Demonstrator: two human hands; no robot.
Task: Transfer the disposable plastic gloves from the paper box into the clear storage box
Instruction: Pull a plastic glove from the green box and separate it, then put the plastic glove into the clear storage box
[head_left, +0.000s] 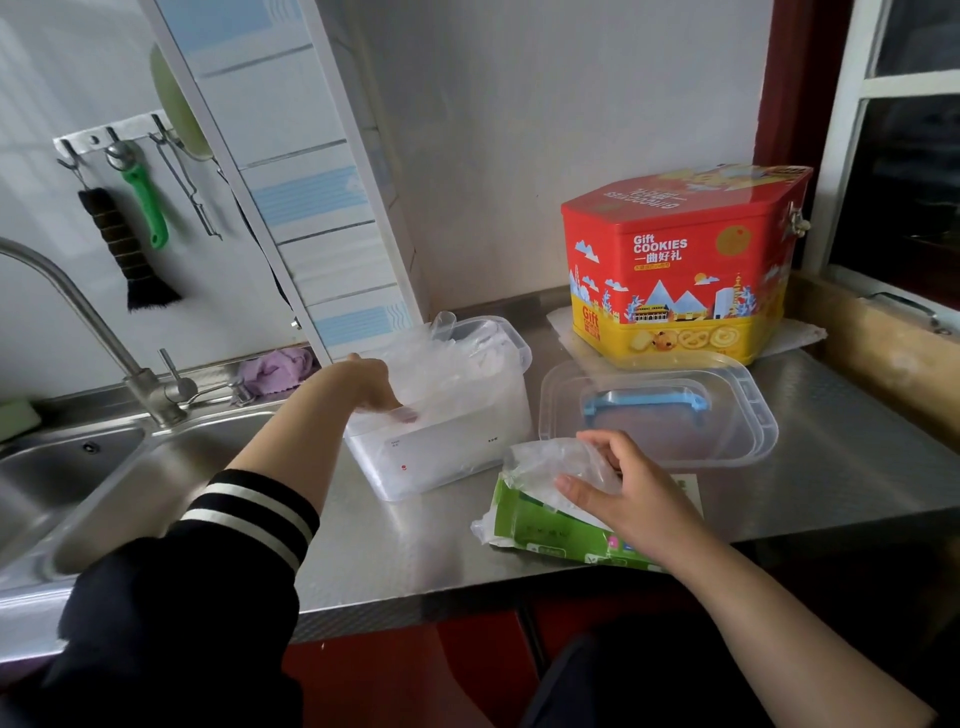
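Progress: we judge the job well under way. A crumpled heap of gloves (441, 364) already fills the clear box (441, 462) and rises above its rim.
Left to do: more gloves (550, 467) bulge from the open end of the paper box (550, 535); how many remain inside we cannot tell. The lid (727, 441) is still off.
Left hand (371, 389): reaches into the clear box, fingers bent down onto the heap, pressing it or letting go of it; we cannot say which.
Right hand (628, 493): half-closed on the wad at the paper box mouth, thumb under, fingers over.
Layout: on the steel surface (395, 551) the clear box stands left of the lid; the paper box lies in front of the lid, near the front edge.
Gloves: thin, filmy, translucent plastic, wrinkled and shapeless; we expect them to cling and spring back up.
Clear box: rigid, frosted, rectangular with rounded corners.
Paper box: green printed card, lying flat, torn open at the left end.
Lid: clear, shallow, with a blue handle (644, 402).
Behind: a red and yellow cookie tin (675, 270), hard and glossy.
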